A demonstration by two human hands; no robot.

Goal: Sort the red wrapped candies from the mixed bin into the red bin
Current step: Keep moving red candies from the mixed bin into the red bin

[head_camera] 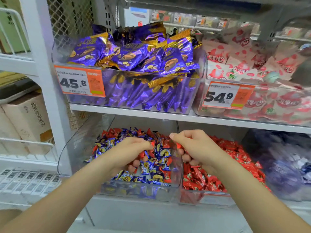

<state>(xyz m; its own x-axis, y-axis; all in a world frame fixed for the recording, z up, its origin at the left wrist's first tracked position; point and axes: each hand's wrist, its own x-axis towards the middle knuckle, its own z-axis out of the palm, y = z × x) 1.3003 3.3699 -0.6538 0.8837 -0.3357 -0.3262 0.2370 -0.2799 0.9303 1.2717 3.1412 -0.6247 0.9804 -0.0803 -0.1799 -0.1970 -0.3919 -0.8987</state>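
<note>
Pinching a red wrapped candy [178,146] between the thumb and curled fingers [186,157], the right hand [193,147] hangs right over the clear wall that parts the two lower bins. The candy sits at that wall and the knuckles are over the red side.

Just beside it, the left hand [129,153] has its fingers [133,163] curled down into the heap of the mixed bin [139,184]. Red wrappers show at the fingertips and under the palm, but the blur makes it hard to tell whether they are gripped or only touched. The two thumbs are near each other, not touching.

Around the left hand lie blue-and-yellow candies [146,167] mingled with red ones. To the right, the red bin [210,193] holds a pile of red candies [218,167] alone. Both bins sit side by side on the lower shelf.

On the upper shelf [168,116] stand two clear bins:
- purple packets [134,56], with a price tag [79,81] reading 45.8
- pink-and-red packets [252,61], with a second tag [222,95] reading 54.9
</note>
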